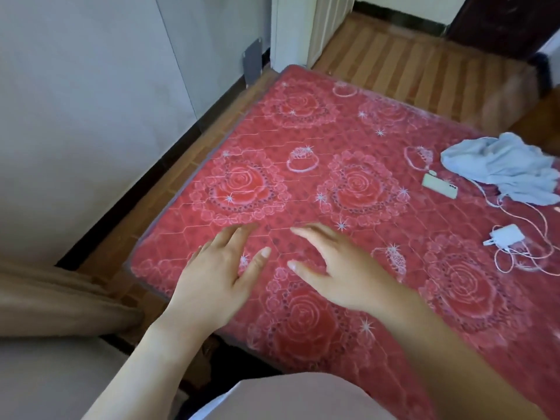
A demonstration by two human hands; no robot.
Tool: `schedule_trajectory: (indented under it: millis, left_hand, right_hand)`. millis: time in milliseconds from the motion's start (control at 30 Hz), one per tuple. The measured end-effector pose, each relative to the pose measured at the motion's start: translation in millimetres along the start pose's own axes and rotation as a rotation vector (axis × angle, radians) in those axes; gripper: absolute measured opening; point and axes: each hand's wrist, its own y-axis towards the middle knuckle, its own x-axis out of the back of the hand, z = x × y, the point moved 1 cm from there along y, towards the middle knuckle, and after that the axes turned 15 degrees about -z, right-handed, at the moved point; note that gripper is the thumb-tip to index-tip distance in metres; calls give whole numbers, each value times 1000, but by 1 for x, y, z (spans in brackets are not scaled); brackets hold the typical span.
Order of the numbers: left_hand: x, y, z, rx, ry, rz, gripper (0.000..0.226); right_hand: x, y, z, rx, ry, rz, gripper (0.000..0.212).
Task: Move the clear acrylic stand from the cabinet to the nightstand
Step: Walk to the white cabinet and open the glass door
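My left hand (216, 277) and my right hand (336, 268) hover side by side over the near corner of a red rose-patterned mattress (303, 165). Both hands are palm down with fingers spread and hold nothing. No clear acrylic stand shows anywhere in the head view. Neither a nightstand nor the cabinet's shelves can be made out; only a white cabinet-like unit (306, 28) stands beyond the far corner of the mattress.
On the mattress at the right lie a crumpled light-blue cloth (503, 165), a pale green phone-like device (439, 184) and a white charger with cable (509, 237). A grey wall (91, 116) runs along the left. Wooden floor (409, 56) lies beyond the bed.
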Motion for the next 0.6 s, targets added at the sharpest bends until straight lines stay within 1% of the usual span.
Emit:
schedule_trajectory:
  millis: [67, 233, 400, 500, 600]
  left_hand:
    - [25, 14, 25, -28, 25, 12, 53]
    - [72, 39, 68, -12, 63, -19, 59]
    - [89, 43, 87, 16, 80, -45, 58]
    - [94, 46, 97, 32, 83, -72, 60]
    - [106, 57, 110, 12, 82, -69, 63]
  right_hand:
    - [-11, 18, 27, 4, -6, -14, 57]
    - [-27, 64, 78, 29, 54, -36, 57]
    - [-38, 88, 92, 70, 96, -52, 57]
    - [-47, 104, 95, 116, 100, -38, 58]
    - [-55, 124, 106, 122, 105, -39, 57]
